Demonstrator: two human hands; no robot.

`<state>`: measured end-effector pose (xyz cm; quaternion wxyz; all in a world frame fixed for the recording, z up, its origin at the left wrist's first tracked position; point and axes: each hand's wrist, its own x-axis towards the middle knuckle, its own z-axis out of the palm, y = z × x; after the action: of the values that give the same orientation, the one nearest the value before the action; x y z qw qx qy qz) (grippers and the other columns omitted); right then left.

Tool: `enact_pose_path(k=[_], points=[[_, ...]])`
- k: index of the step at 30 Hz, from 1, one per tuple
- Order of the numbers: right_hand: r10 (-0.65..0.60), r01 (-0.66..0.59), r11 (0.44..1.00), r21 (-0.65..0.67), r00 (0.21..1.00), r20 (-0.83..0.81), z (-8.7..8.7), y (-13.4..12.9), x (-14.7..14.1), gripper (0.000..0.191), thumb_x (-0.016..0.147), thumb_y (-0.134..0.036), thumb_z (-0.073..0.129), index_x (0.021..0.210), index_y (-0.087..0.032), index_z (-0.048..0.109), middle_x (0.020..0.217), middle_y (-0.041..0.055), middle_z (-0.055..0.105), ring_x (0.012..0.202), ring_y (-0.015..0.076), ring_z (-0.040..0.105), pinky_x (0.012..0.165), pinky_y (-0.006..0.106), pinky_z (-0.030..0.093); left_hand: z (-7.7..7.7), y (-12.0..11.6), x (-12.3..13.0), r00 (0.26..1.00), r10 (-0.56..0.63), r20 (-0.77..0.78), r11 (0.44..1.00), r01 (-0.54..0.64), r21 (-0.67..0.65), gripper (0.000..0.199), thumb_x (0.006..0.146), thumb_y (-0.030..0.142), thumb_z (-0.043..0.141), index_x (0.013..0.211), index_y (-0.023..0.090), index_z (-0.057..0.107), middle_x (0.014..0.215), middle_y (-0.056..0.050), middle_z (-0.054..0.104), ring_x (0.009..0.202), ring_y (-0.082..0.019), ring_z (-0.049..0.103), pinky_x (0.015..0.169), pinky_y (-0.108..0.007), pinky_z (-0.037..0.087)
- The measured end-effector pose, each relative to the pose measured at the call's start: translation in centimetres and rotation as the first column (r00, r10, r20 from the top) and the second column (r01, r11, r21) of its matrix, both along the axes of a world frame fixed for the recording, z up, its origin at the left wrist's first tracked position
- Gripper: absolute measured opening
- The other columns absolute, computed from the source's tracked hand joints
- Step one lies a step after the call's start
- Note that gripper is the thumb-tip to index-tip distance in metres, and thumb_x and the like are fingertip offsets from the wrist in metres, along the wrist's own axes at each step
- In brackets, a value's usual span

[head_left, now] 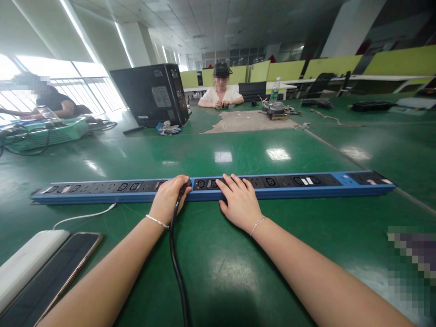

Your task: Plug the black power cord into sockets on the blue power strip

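A long blue power strip with black sockets lies across the green table in front of me. My left hand is closed around the plug end of a black power cord, at a socket near the strip's middle. Whether the plug is seated in the socket is hidden by my fingers. The cord runs down from that hand toward the table's near edge. To its right, my right hand rests on the strip with fingers spread, holding nothing and covering some of the sockets.
A white power bank with a white cable and a phone lie at lower left. Farther back are a green basket, a black computer case, gloves and a bottle. Two people sit beyond.
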<state>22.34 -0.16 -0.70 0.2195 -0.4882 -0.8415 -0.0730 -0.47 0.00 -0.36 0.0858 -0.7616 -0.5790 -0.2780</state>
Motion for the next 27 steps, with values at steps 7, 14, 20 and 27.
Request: enact_pose_path(k=[7, 14, 20, 27], points=[[-0.007, 0.007, 1.000, 0.013, 1.000, -0.014, -0.3, 0.3, 0.0, 0.049, 0.082, -0.028, 0.051, 0.132, -0.025, 0.048, 0.142, 0.0054, 0.044, 0.130, 0.0246, 0.035, 0.105, 0.044, 0.024, -1.1, 0.7, -0.8, 0.999, -0.050, -0.006, 0.993, 0.050, 0.107, 0.028, 0.087, 0.038, 0.046, 0.107, 0.021, 0.055, 0.108, -0.009, 0.066, 0.094, -0.021, 0.063, 0.088, -0.036, 0.047], [-0.002, 0.002, 1.000, 0.019, 1.000, -0.029, -0.4, 0.3, 0.0, 0.048, 0.083, -0.027, 0.050, 0.131, -0.024, 0.049, 0.141, 0.0046, 0.044, 0.129, 0.0245, 0.036, 0.105, 0.043, 0.023, -1.4, 0.6, -0.5, 0.991, -0.054, 0.122, 0.976, 0.027, 0.215, 0.025, 0.086, 0.035, 0.050, 0.107, 0.021, 0.055, 0.107, -0.007, 0.066, 0.094, -0.019, 0.063, 0.086, -0.032, 0.047], [-0.003, 0.003, 1.000, 0.022, 1.000, -0.020, -0.4, 0.4, 0.1, 0.048, 0.083, -0.027, 0.050, 0.131, -0.025, 0.049, 0.141, 0.0040, 0.044, 0.129, 0.0240, 0.036, 0.105, 0.042, 0.024, 0.6, -0.4, -3.0, 0.871, 0.250, 0.422, 0.894, -0.376, 0.246, 0.032, 0.083, 0.039, 0.054, 0.109, 0.021, 0.053, 0.101, -0.004, 0.066, 0.087, -0.017, 0.064, 0.080, -0.031, 0.047], [0.001, 0.000, 1.000, 0.030, 1.000, -0.019, -0.4, 0.5, 0.2, 0.048, 0.083, -0.027, 0.049, 0.130, -0.025, 0.049, 0.141, 0.0037, 0.045, 0.128, 0.0240, 0.037, 0.104, 0.042, 0.025, 1.1, -0.8, -7.6, 0.741, 0.459, 0.490, 0.827, -0.558, 0.071, 0.036, 0.080, 0.037, 0.057, 0.111, 0.019, 0.057, 0.100, -0.006, 0.066, 0.089, -0.019, 0.061, 0.082, -0.034, 0.046]])
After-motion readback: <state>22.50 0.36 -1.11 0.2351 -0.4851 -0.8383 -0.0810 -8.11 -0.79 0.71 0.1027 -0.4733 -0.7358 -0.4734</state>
